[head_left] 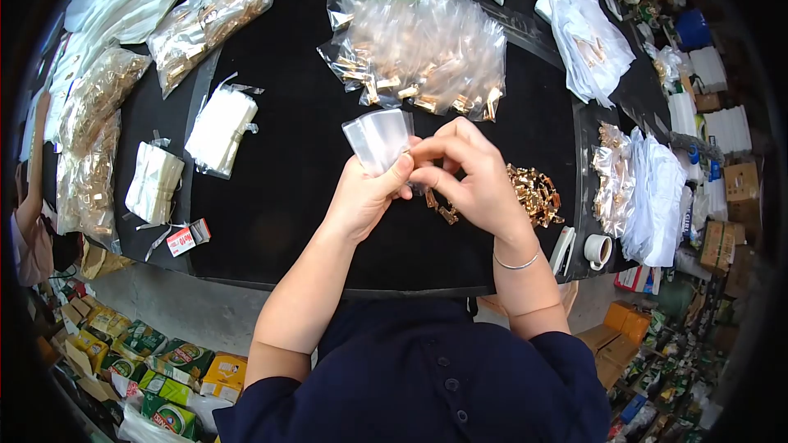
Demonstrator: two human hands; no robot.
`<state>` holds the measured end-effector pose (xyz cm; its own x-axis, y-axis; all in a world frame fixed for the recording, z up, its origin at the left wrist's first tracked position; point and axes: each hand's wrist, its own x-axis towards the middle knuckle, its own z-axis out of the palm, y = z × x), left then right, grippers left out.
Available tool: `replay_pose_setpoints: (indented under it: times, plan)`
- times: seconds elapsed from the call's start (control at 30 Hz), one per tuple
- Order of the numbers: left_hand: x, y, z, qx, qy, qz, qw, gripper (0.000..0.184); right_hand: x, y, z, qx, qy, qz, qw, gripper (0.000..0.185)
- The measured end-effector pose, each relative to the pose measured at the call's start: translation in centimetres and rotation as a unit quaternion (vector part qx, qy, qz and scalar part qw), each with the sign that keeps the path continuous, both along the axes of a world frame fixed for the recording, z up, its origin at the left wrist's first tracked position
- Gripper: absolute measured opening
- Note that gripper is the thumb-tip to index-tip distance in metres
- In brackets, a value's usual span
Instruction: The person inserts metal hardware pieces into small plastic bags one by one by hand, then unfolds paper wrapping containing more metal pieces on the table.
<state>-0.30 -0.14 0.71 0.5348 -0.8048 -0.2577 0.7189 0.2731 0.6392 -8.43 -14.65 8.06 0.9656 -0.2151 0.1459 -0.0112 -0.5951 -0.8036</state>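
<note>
My left hand [364, 194] is closed on a small stack of clear plastic bags [379, 139], thumb on top. The fingers of my right hand [474, 176] are pinched together at the right edge of the bags; whatever is between the fingertips is too small to make out. Partly hidden behind my right hand and wrist lies a heap of small gold metal pieces [538, 195]. Beyond both hands, a pile of small clear bags with gold pieces inside [423, 49] spreads over the black table [271, 164].
Two bundles of flat bags [220, 130] [154, 183] and a red-and-white box [189, 237] lie at left, near large filled bags [209, 25]. At right are white plastic bags [654, 197], a tape roll [597, 251] and a white stapler-like object [563, 249]. Another person's arm [34, 164] shows far left.
</note>
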Motion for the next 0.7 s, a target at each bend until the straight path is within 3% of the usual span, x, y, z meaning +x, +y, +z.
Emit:
replay_pose_setpoints:
  times: [0.2,0.3,0.43,0.53,0.63,0.7]
  plan:
    - [0.8,0.6,0.4,0.002,-0.021,0.038,0.999,0.045,0.7,0.1,0.4,-0.018,-0.103,0.002,0.995,0.01]
    - [2.0,0.5,0.6,0.08,0.001,0.189,0.979,0.045,1.6,-0.8,1.4,-0.041,-0.172,-0.051,0.983,0.009]
    - [2.1,0.8,0.2,0.089,-0.021,0.217,0.972,0.043,3.8,-3.8,-2.0,-0.148,-0.081,-0.004,0.986,0.011]
    - [1.9,0.8,-0.1,0.087,-0.02,0.199,0.976,0.042,5.1,-3.9,-3.9,-0.111,-0.173,-0.106,0.973,0.016]
    - [2.0,0.9,0.1,0.093,-0.028,0.183,0.978,0.041,3.5,-1.9,-3.2,-0.097,-0.223,-0.109,0.964,0.019]
    - [1.8,0.5,0.3,0.106,-0.031,0.158,0.981,0.039,1.1,-0.1,-2.8,-0.041,-0.173,-0.108,0.978,0.016]
